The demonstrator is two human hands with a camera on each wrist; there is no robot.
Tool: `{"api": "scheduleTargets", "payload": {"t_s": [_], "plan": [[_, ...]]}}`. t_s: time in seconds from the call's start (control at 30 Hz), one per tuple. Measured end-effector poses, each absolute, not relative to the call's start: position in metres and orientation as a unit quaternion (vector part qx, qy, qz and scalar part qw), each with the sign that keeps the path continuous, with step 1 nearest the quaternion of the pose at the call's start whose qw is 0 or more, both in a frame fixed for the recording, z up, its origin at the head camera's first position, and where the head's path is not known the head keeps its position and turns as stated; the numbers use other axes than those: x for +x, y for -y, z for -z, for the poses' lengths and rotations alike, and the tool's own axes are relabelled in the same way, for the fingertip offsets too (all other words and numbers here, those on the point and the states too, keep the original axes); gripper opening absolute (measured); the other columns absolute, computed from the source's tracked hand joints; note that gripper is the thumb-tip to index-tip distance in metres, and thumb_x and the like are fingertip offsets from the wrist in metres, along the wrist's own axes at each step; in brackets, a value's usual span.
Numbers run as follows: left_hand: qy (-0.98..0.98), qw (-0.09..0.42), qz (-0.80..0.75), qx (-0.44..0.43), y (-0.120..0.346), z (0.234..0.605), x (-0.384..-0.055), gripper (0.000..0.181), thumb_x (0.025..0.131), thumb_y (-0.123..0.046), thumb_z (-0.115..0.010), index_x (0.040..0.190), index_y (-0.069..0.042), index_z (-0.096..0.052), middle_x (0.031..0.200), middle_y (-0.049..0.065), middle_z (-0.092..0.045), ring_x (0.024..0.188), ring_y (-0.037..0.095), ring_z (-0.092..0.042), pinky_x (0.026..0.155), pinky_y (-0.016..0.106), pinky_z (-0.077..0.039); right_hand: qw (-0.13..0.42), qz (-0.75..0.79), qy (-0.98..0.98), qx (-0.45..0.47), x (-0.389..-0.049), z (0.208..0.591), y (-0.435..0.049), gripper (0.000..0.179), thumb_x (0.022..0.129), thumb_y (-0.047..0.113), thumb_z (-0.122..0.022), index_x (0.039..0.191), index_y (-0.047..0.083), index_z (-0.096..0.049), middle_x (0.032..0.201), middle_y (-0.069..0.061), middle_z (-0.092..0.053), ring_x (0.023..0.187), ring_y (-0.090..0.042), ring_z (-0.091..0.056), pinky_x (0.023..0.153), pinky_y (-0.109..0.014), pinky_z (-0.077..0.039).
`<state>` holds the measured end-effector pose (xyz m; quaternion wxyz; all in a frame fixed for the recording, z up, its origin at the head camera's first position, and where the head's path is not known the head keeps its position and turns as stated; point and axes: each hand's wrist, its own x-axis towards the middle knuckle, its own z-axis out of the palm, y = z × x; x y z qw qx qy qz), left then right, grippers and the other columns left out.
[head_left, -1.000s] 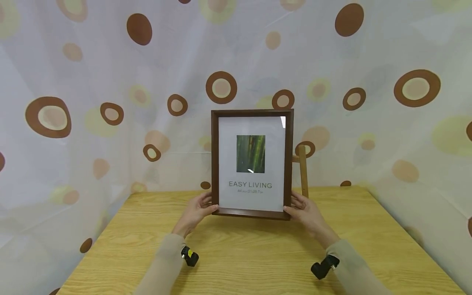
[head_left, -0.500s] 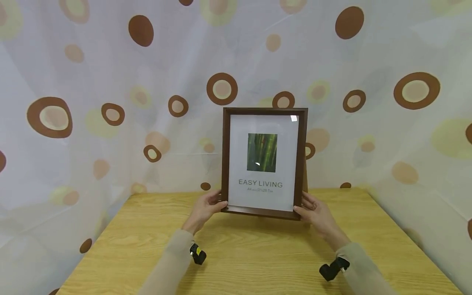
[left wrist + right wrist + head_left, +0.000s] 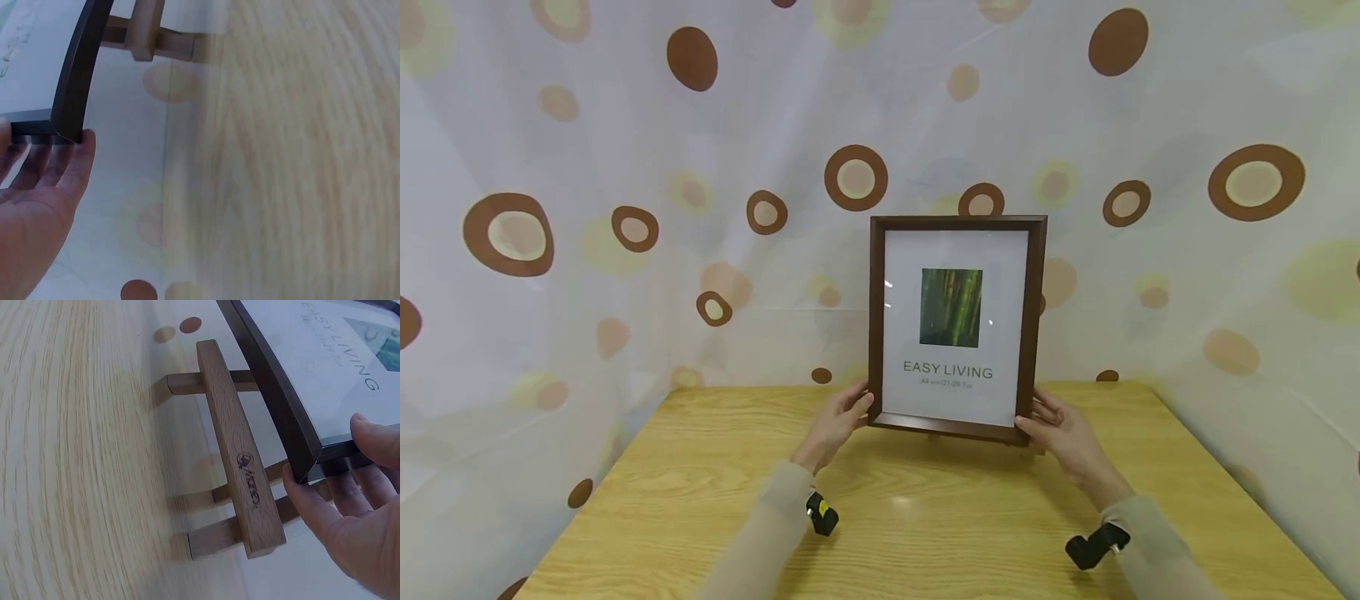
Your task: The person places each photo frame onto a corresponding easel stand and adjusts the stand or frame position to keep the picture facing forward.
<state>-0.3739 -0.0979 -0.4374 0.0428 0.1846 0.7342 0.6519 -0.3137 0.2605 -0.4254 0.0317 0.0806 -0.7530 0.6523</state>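
Note:
A dark brown picture frame (image 3: 902, 333) stands nearly upright in the head view, with an "EASY LIVING" sheet and a green bamboo picture behind its glazing. My left hand (image 3: 837, 423) grips its lower left corner, thumb in front and fingers behind. At the lower right corner my right hand (image 3: 1071, 437) holds it the same way. Behind the frame is a wooden easel, almost wholly hidden in the head view. The right wrist view shows the easel's lettered crossbar (image 3: 240, 450) and legs, with a gap between bar and frame. Part of the easel (image 3: 147, 31) also appears in the left wrist view.
The wood-grain table (image 3: 895, 533) reaches back to a white curtain (image 3: 760, 108) printed with brown and yellow spots. The curtain also hangs along both sides. A small black camera is strapped to each wrist.
Both hands have carried the picture frame to the right. The easel leg that showed at its right side is now covered by it.

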Motion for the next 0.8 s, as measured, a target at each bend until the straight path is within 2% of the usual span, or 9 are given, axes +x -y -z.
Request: {"api": "scheduleTargets", "payload": {"t_s": [0.2, 0.43, 0.8], "plan": [[-0.732, 0.026, -0.657, 0.177, 0.085, 0.439, -0.372, 0.054, 0.105, -0.023, -0.048, 0.152, -0.001, -0.032, 0.158, 0.02, -0.028, 0.139, 0.04, -0.039, 0.107, 0.048, -0.045, 0.045, -0.645, 0.759, 0.083, -0.314, 0.425, -0.269, 0.078, 0.096, 0.014, -0.064, 0.155, 0.0, -0.016, 0.152, -0.031, -0.03, 0.1, 0.018, -0.052, 0.082, -0.014, -0.053], [-0.736, 0.013, -0.654, 0.173, 0.075, 0.437, -0.374, 0.052, 0.104, -0.02, -0.049, 0.15, 0.001, -0.036, 0.153, 0.023, -0.037, 0.136, 0.04, -0.043, 0.102, 0.046, -0.05, 0.055, -0.642, 0.761, 0.079, -0.311, 0.425, -0.275, 0.077, 0.096, 0.013, -0.064, 0.155, -0.002, -0.017, 0.151, -0.032, -0.03, 0.099, 0.018, -0.051, 0.082, -0.014, -0.052], [-0.732, 0.011, -0.66, 0.17, 0.061, 0.439, -0.38, 0.049, 0.104, -0.018, -0.05, 0.148, -0.002, -0.04, 0.148, 0.023, -0.044, 0.133, 0.039, -0.046, 0.103, 0.048, -0.049, 0.061, -0.634, 0.769, 0.053, -0.309, 0.426, -0.282, 0.077, 0.096, 0.017, -0.064, 0.155, 0.0, -0.017, 0.153, -0.031, -0.029, 0.1, 0.018, -0.047, 0.085, -0.011, -0.051]]}}
